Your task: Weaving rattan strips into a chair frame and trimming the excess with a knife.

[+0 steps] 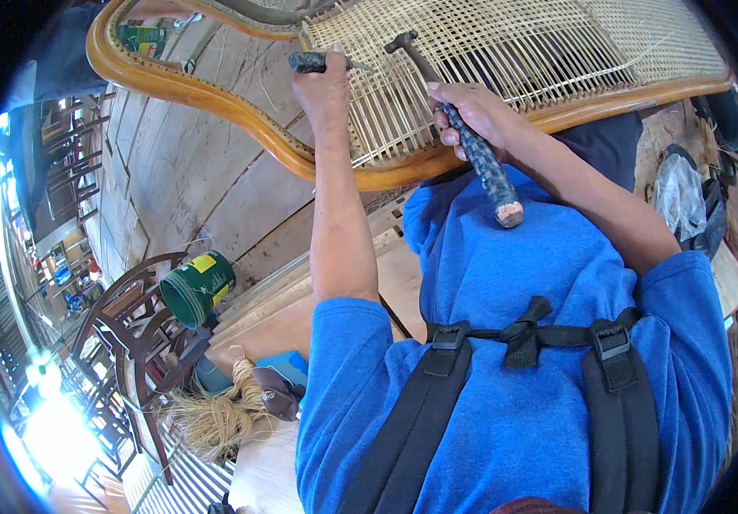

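Observation:
A curved wooden frame (pixel 241 116) with partly woven cane (pixel 506 51) lies across my lap and beyond it. My left hand (pixel 326 86) is closed round an awl (pixel 307 62) with a dark, wrapped handle. Its thin metal shaft points right, over the loose cane strands near the frame's left part. In my right hand (pixel 470 116) is a hammer (pixel 482 154), gripped by its handle, which is wrapped in dark patterned tape. The hammer's head is up over the cane, a little right of the awl's tip. Small holes run along the frame's inner edge.
To the left, a green bucket (pixel 199 289) is tilted beside a dark wooden chair frame (pixel 133 343). Below it lies a bundle of pale cane strands (pixel 215 415). A clear plastic bag (pixel 679 197) is at the right, and another green container (pixel 142 39) stands beyond the frame.

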A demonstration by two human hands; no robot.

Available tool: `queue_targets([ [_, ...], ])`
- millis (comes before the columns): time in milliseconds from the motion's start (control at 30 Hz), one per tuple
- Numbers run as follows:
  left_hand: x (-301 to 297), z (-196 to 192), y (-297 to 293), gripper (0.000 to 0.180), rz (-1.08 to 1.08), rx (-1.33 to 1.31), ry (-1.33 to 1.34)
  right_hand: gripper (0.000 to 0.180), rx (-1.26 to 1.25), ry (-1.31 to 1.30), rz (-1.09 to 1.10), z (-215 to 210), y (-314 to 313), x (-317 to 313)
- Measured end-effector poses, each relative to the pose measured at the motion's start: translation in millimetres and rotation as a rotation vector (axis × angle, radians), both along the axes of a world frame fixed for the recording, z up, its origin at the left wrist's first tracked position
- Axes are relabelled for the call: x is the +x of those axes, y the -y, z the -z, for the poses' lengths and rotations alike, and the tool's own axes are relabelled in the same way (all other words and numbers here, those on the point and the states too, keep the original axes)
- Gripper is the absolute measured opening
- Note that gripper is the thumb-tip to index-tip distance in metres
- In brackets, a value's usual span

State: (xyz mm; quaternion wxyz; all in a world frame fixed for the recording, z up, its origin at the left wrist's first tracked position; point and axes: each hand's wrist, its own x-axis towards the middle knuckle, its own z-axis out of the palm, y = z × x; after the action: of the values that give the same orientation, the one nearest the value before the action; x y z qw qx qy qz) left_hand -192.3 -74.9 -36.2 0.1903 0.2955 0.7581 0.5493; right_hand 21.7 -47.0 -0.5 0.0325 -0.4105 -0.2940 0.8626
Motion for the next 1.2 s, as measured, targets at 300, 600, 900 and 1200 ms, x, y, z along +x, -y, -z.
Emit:
queue_targets([
  [300,-3.9,-0.7,1.7,0.022,0.022,-0.028,0.017,0.028,0.009,-0.007,0.003,1.7,0.4,-1.5],
  [600,-6.4,5.8,3.9,0.026,0.056,-0.042,-0.041,0.030,0.042,-0.010,-0.017,-0.2,1.7,-6.9],
  [900,-1.7,1.4,3.9,0.024,0.049,0.032,0.028,0.030,0.015,0.005,-0.085,0.1,0.4,-3.8],
  [1200,-0.6,-2.7,8.4,0.022,0.099,0.018,0.055,0.028,-0.003,0.034,-0.004,-4.9,3.6,0.3],
])
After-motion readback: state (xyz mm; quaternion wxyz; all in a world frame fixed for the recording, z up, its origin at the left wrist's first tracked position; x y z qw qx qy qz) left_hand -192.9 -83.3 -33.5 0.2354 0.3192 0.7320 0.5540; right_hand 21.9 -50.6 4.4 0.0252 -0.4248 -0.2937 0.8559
